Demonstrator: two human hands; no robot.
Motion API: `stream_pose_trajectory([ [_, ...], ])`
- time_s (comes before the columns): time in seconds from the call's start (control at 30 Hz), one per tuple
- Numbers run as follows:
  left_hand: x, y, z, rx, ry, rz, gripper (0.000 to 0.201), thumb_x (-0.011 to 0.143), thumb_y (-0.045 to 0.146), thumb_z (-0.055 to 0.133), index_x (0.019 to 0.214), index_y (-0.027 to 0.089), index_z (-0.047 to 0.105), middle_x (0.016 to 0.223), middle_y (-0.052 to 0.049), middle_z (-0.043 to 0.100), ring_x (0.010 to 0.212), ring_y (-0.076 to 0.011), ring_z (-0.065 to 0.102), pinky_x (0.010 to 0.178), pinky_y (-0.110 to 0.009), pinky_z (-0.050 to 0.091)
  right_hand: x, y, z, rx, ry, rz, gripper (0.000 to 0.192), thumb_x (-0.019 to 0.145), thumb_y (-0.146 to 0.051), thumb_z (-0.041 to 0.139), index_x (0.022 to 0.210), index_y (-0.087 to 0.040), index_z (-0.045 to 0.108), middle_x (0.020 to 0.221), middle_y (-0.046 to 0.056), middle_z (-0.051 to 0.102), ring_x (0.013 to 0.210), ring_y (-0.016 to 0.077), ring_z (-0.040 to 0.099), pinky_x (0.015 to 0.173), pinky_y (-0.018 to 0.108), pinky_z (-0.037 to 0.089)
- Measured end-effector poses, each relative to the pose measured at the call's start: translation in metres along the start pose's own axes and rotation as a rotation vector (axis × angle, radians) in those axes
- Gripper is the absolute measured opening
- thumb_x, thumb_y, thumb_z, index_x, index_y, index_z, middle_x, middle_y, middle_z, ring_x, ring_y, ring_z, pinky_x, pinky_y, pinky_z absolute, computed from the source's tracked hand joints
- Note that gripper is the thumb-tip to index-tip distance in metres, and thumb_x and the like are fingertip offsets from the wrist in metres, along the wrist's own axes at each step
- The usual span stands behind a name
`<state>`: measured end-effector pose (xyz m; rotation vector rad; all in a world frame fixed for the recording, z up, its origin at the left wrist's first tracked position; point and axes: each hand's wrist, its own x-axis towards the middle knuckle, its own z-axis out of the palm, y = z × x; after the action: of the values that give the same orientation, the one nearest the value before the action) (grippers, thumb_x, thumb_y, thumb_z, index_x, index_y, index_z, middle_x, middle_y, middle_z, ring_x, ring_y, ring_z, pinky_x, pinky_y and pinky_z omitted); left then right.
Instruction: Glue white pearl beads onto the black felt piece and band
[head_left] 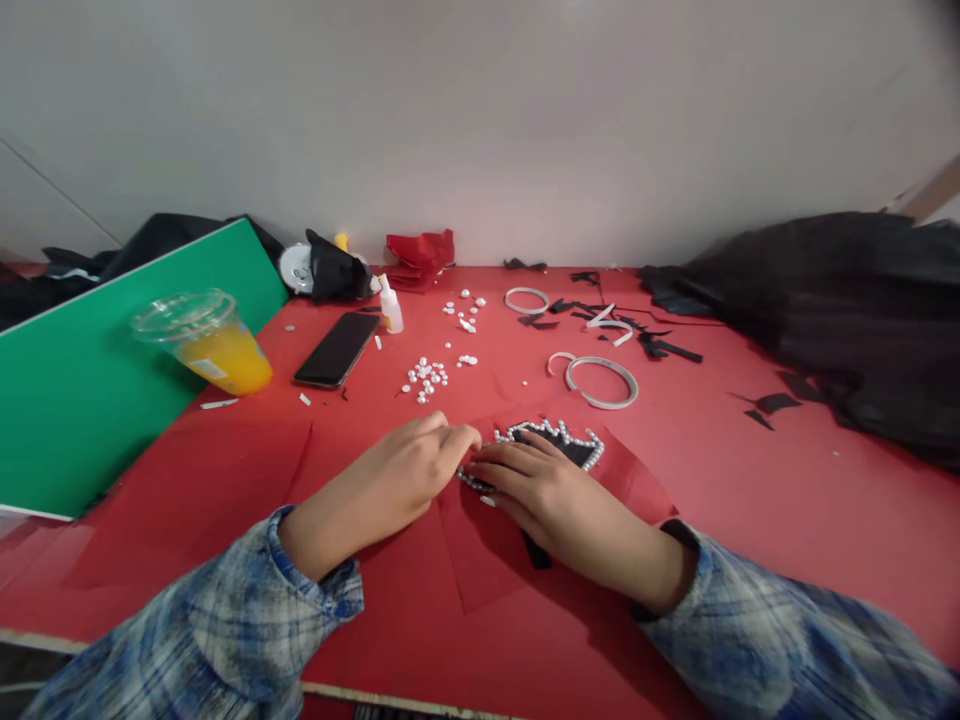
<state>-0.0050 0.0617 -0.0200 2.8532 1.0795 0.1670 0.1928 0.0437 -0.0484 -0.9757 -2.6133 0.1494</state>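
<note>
I see my left hand (405, 480) curled loosely, fingertips pressed at the left edge of a black patch (577, 450) edged with pearls; whether it pinches a pearl I cannot tell. My right hand (540, 490) lies flat and open on top of the patch, pinning it. The patch rests on a loose red sheet (480, 560) on the red table (750, 500), near the front edge, its long axis running left to right, slightly up toward the right. Behind it: two full white rings (601, 382), one phone (336, 350), one small glue bottle (390, 308), one plastic cup (206, 340) of orange drink, and one cluster of loose pearls (427, 376), too small to count
</note>
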Motion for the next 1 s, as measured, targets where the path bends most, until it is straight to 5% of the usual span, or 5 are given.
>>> stream_pose_trajectory([
  [0.37, 0.0, 0.001, -0.001, 0.095, 0.025, 0.042, 0.029, 0.082, -0.002, 0.034, 0.101, 0.017, 0.046, 0.087, -0.005, 0.054, 0.08, -0.0186, 0.051, 0.073, -0.032, 0.041, 0.006, -0.003, 0.003, 0.031, 0.022, 0.033, 0.028, 0.092, -0.016, 0.038, 0.108, -0.018, 0.06, 0.1, 0.009, 0.062, 0.09, 0.0199, 0.056, 0.083, 0.04, 0.044],
  [1.0, 0.005, -0.008, 0.007, -0.052, 0.15, -0.029, 0.034, 0.077, -0.004, 0.033, 0.101, 0.018, 0.042, 0.083, -0.003, 0.06, 0.083, -0.0184, 0.058, 0.079, -0.035, 0.039, 0.014, -0.002, 0.014, 0.0, 0.026, -0.014, 0.026, 0.091, -0.009, 0.037, 0.097, -0.016, 0.061, 0.092, 0.006, 0.064, 0.088, 0.0181, 0.056, 0.085, 0.036, 0.037],
])
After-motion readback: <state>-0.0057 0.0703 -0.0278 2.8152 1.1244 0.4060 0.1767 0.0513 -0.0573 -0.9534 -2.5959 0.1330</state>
